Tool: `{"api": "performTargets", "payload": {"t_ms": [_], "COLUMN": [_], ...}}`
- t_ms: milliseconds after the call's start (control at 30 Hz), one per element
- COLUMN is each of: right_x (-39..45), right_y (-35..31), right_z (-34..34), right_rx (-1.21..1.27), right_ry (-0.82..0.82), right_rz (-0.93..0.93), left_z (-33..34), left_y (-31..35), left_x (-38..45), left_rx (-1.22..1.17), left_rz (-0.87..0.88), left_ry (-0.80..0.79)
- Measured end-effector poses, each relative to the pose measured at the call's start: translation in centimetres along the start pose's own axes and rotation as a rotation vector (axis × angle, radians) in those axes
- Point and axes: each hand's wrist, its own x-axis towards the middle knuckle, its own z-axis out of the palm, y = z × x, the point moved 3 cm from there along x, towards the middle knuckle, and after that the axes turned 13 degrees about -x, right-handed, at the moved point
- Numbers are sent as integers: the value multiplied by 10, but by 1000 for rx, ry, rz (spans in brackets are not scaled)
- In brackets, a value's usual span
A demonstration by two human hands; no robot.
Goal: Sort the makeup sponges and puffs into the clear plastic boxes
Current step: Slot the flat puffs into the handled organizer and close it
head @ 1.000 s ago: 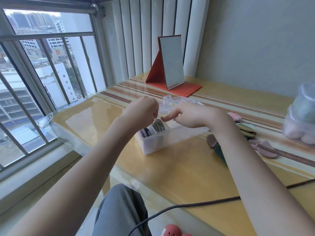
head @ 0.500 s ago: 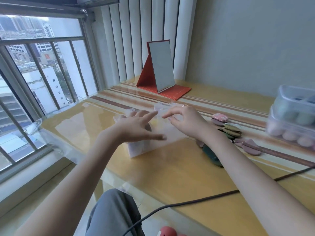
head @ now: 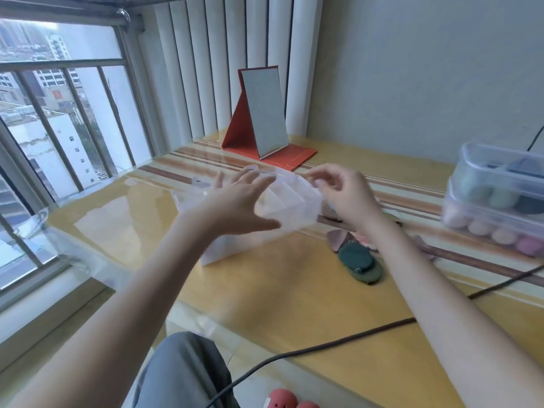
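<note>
A clear plastic box [head: 219, 250] stands on the wooden table. Just above its right end hangs a clear divided tray [head: 290, 207], tilted. My left hand [head: 235, 203] has its fingers spread straight, with the thumb along the tray's lower edge. My right hand [head: 346, 197] pinches the tray's right edge with curled fingers. To the right of the box lie loose puffs: a dark green puff [head: 354, 257] on top of an olive puff [head: 372, 275], and a mauve puff [head: 338, 238] behind them. My right forearm hides other puffs.
Two stacked clear boxes [head: 497, 178] holding round sponges stand at the table's right edge. A red folding mirror [head: 263, 113] stands at the back. A dark cable [head: 338, 341] crosses the table's front. A barred window runs along the left.
My left hand has opened from a fist over the box to spread fingers. Both hands have risen, and the divided tray is now held above the box.
</note>
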Motion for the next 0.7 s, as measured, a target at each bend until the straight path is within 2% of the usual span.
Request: {"api": "performTargets", "payload": {"t_ms": [33, 100, 167, 267, 367, 433, 533, 700], "right_x": [0, -5, -15, -27, -25, -22, -20, -20], "right_y": [16, 50, 82, 104, 110, 113, 113, 110], "right_z": [-14, -36, -48, -48, -48, -49, -52, -54], "right_rx": [-60, -219, -350, -454, -344, -259, -264, -71], "right_ry": [90, 134, 48, -148, -125, -77, -2, 166], "right_rz": [67, 229, 365, 443, 468, 456, 384, 286], "left_z": [3, 16, 39, 79, 104, 111, 113, 114], "left_y": [18, 57, 91, 123, 125, 113, 98, 105], "left_x": [3, 13, 27, 49, 65, 74, 80, 79], "left_rx": [-37, -183, -342, -523, -711, -762, -810, -925], "left_rz": [112, 282, 349, 336, 278, 249, 180, 204], "left_ry": [107, 212, 161, 59, 70, 111, 135, 233]}}
